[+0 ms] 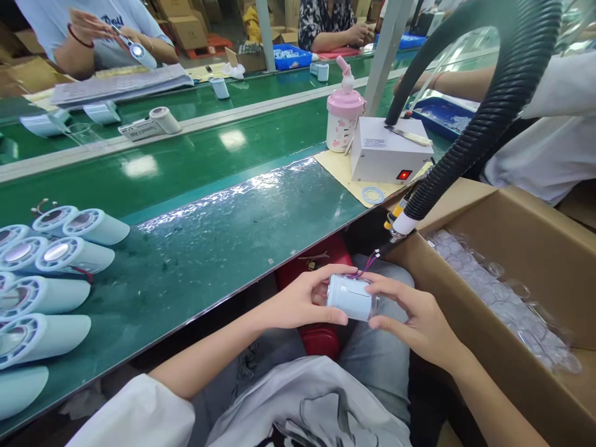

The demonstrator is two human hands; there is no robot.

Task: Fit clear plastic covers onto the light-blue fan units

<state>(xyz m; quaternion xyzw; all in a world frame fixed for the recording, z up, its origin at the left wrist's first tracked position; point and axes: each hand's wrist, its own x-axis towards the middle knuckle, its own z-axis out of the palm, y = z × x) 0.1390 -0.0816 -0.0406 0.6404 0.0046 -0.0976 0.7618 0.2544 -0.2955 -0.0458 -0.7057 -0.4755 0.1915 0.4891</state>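
Above my lap I hold a light-blue cylindrical housing (pixel 350 297) on its side between both hands. My left hand (pixel 313 299) is closed round its left end, thumb along the lower side. At the other end, a clear plastic piece (pixel 375 305) sits against the housing, gripped by the fingers and thumb of my right hand (pixel 416 316). Thin red and blue wires (pixel 367 263) with small white connectors stick up from behind the housing. To the left, several similar light-blue housings (pixel 100 226) lie on the bench, their ringed ends facing left.
An open cardboard box (pixel 535 248) with clear plastic parts stands at my right. A black flexible hose (pixel 470 161) arches over it from near a white power box (pixel 377 149). A pink-lidded cup (pixel 338 127) stands beside that. Co-workers sit across the green conveyor (pixel 195 146) and at the right.
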